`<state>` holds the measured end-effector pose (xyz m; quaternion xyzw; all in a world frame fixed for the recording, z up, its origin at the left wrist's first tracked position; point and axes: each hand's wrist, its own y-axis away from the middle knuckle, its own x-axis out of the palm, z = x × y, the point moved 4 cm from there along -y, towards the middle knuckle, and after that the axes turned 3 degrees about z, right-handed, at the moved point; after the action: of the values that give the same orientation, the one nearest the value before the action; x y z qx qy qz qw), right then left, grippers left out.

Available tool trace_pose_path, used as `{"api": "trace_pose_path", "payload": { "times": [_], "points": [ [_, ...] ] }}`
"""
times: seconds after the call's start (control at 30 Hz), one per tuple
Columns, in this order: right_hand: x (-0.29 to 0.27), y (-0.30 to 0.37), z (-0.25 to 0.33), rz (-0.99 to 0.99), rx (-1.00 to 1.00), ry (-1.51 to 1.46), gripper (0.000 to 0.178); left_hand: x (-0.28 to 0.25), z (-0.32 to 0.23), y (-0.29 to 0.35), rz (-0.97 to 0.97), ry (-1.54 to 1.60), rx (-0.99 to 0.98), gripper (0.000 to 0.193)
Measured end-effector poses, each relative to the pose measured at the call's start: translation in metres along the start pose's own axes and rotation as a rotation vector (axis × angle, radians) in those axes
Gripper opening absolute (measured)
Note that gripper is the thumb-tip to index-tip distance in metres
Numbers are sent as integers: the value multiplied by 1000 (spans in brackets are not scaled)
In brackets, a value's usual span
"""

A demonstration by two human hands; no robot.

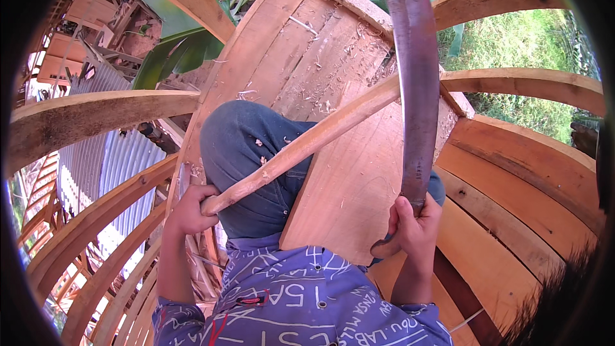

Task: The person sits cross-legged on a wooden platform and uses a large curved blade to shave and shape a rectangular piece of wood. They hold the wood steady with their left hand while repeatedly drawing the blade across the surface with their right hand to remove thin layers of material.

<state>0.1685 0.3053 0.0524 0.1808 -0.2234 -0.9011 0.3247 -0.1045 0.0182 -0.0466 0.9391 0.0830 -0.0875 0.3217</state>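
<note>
My left hand (191,210) is closed around the near end of a long, slightly curved wooden stick (301,147). The stick slants up and to the right across my bent knee, and its far end passes behind the blade of a machete (419,96). My right hand (416,227) grips the machete's handle, with the broad dark blade pointing upward and away from me. Whether the blade touches the stick, I cannot tell. Under the stick, a wide flat board (349,186) rests lengthwise between my legs. A few pale shavings lie on my trousers.
Wood shavings litter the plank floor (301,57). Curved wooden ribs (102,112) rise on both sides, with side planks (519,198) on the right. Banana leaves (179,45) hang at the far left, above corrugated metal sheets (122,166). Grass (519,45) shows at the far right.
</note>
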Motion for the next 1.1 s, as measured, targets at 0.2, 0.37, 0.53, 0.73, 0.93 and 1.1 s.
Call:
{"api": "trace_pose_path", "payload": {
  "times": [0.2,0.37,0.53,0.73,0.93,1.1],
  "points": [
    [7,7,-8,113,50,173,13,1,2,8,22,-24,-96,35],
    [0,-2,1,7,-4,-39,15,-2,-1,2,39,-27,-66,34],
    [7,7,-8,173,53,208,17,-1,6,4,26,-40,-120,35],
    [-7,-1,2,89,37,21,17,-2,6,3,13,10,-77,34],
    [1,6,-9,193,81,243,18,-1,11,2,8,9,-183,40],
    [-7,-4,4,134,24,107,15,-3,12,5,0,-26,-115,40]
  ]
}}
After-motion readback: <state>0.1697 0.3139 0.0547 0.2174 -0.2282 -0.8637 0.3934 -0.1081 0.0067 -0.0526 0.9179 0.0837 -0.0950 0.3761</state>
